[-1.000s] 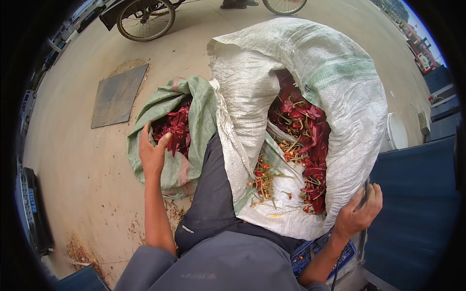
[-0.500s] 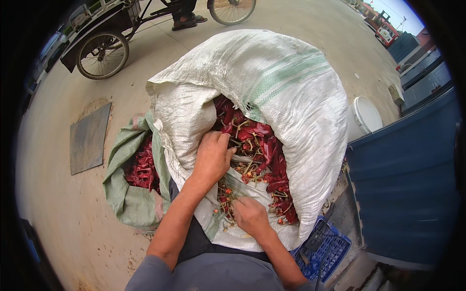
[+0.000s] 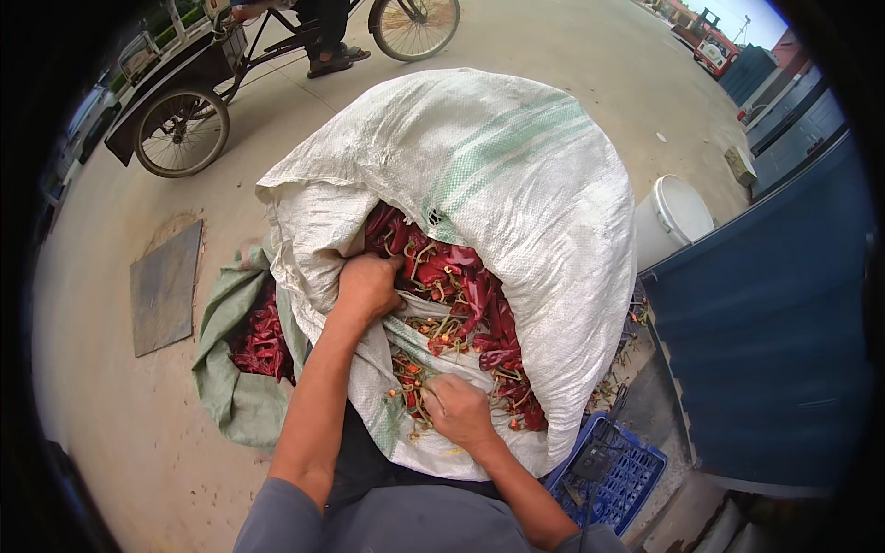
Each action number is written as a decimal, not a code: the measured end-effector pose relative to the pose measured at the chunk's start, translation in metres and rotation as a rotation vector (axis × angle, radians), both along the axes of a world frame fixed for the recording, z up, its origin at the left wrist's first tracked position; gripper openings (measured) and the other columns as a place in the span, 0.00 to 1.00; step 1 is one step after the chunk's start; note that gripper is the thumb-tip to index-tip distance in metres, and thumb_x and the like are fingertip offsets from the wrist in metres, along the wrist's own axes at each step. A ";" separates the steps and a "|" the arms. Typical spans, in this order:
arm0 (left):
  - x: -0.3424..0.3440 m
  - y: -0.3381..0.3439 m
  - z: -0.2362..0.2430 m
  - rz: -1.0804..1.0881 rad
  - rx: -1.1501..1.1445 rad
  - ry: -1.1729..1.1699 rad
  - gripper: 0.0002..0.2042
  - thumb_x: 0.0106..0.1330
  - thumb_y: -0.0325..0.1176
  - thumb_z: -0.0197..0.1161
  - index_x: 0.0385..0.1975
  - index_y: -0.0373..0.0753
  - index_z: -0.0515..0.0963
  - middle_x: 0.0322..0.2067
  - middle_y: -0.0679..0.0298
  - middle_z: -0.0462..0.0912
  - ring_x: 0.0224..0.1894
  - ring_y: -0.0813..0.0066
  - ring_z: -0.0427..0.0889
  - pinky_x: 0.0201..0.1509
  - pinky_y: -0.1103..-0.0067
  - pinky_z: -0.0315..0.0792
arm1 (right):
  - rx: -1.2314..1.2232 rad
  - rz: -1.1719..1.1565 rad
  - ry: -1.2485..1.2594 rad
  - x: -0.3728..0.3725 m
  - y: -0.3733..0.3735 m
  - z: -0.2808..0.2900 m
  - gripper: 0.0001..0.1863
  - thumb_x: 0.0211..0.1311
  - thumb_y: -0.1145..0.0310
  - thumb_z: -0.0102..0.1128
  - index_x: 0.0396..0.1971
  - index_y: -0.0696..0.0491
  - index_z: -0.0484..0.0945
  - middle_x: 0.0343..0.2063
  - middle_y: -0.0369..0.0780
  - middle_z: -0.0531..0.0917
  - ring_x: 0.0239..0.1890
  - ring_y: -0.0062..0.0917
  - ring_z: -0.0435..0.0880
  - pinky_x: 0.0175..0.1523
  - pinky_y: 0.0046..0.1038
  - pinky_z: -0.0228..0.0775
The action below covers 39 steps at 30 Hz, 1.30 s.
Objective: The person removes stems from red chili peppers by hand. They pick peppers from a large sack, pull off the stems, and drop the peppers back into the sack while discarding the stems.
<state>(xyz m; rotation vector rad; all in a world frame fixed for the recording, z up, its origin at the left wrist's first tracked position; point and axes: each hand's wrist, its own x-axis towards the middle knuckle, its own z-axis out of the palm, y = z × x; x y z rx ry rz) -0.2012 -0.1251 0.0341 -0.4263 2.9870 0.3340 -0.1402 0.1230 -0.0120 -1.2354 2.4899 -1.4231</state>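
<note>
A big white woven sack (image 3: 553,198) with green stripes gapes in front of me. Inside its mouth are dried red chili peppers (image 3: 475,286). My left hand (image 3: 369,284) is closed at the left side of the opening, against a fold of the sack and beside the peppers; its fingertips are hidden. Lower down, my right hand (image 3: 456,408) is curled shut over the sack's near flap. It touches a small heap of pepper stems and caps (image 3: 408,378); whatever its fingers hold is hidden.
To the left stands a green sack (image 3: 221,346) of red chilies, with a flat dark board (image 3: 166,288) beyond it. At right are a white bucket (image 3: 678,217), a blue sheet panel (image 3: 765,323) and a blue crate (image 3: 627,475). A person's foot (image 3: 330,64) shows by a cargo tricycle (image 3: 184,129).
My left hand has drawn back slightly toward me, and the sack fold beneath it has opened more. My right hand stays near the stem heap. The whole view has shifted slightly.
</note>
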 end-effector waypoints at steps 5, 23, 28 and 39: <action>0.016 0.012 0.015 -0.111 0.011 -0.077 0.23 0.46 0.32 0.66 0.48 0.49 0.84 0.38 0.52 0.84 0.43 0.54 0.84 0.45 0.64 0.78 | 0.021 0.001 0.037 0.003 0.002 -0.003 0.06 0.57 0.73 0.65 0.35 0.55 0.82 0.31 0.42 0.83 0.32 0.36 0.84 0.37 0.33 0.78; 0.094 0.118 0.008 -0.234 0.600 0.305 0.18 0.59 0.26 0.66 0.51 0.47 0.82 0.50 0.55 0.78 0.52 0.52 0.79 0.56 0.66 0.74 | 0.005 0.058 0.040 0.018 0.021 -0.002 0.05 0.56 0.72 0.64 0.31 0.56 0.82 0.28 0.44 0.81 0.30 0.40 0.82 0.34 0.37 0.76; 0.110 0.112 0.027 -0.104 0.892 0.453 0.25 0.62 0.18 0.59 0.60 0.44 0.77 0.51 0.54 0.81 0.50 0.58 0.81 0.54 0.72 0.75 | 0.020 0.077 -0.167 0.027 0.043 0.020 0.07 0.58 0.70 0.66 0.34 0.56 0.83 0.31 0.45 0.84 0.33 0.42 0.84 0.39 0.37 0.76; 0.137 0.119 0.029 -0.198 0.793 0.414 0.17 0.63 0.20 0.61 0.53 0.37 0.79 0.52 0.51 0.81 0.60 0.50 0.76 0.63 0.67 0.69 | -0.069 -0.153 -0.261 0.009 0.046 0.065 0.19 0.66 0.57 0.64 0.25 0.58 0.76 0.17 0.44 0.78 0.18 0.34 0.78 0.26 0.32 0.68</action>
